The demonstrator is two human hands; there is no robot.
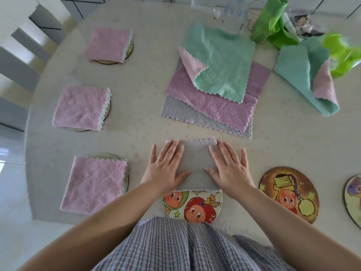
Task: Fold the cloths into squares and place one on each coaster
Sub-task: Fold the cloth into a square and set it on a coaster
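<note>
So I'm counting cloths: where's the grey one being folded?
Head view, bottom centre: the grey cloth lies under both hands, its near edge overlapping the cartoon coaster.

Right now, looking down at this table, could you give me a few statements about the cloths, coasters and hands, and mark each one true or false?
1. Both hands, the left hand and the right hand, press flat on the grey folded cloth. True.
2. Three folded pink cloths, such as the nearest one, already lie on coasters at the left. True.
3. The grey cloth fully covers the cartoon coaster under it. False: the coaster's near half shows.
4. The pancake coaster at the right has a cloth on it. False: it is bare.
5. A teal cloth tops the unfolded stack. True.
</note>
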